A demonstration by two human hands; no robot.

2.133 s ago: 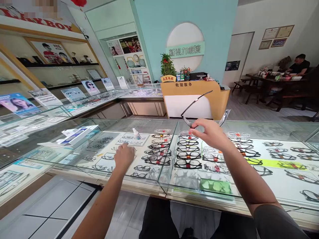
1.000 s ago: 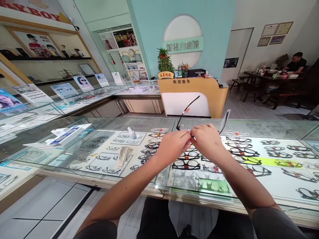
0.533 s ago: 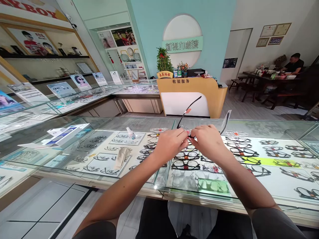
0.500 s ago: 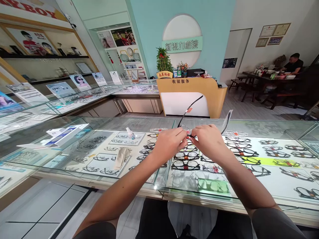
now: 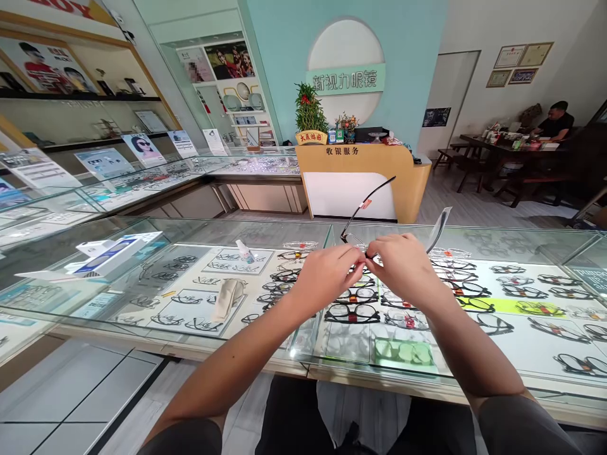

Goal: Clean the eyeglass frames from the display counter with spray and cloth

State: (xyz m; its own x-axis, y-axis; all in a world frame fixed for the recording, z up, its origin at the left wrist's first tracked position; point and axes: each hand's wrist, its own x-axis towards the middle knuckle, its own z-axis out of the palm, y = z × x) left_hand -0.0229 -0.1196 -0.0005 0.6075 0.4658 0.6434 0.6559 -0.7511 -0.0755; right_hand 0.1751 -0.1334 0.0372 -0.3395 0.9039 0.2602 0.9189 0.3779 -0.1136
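Observation:
Both my hands meet above a glass display counter (image 5: 199,328), pinching a pair of black-framed glasses (image 5: 367,202). My left hand (image 5: 327,273) is closed on the frame's front from the left. My right hand (image 5: 402,265) is closed on it from the right. One thin black temple with a small red tag sticks up and away towards the cashier desk; the other temple, pale and clear, rises to the right of my right hand. The lenses are mostly hidden behind my fingers.
Inside the counter lie several rows of glasses. On the glass to the left rest a beige cloth (image 5: 225,297), a small spray bottle (image 5: 245,252) and a white-and-blue box (image 5: 111,251). A yellow cashier desk (image 5: 365,183) stands behind; a person (image 5: 554,120) sits at a far-right table.
My left hand left the cloth on the counter and came over to join the right hand on the glasses. The glasses have since tilted slightly, the black temple pointing more to the right.

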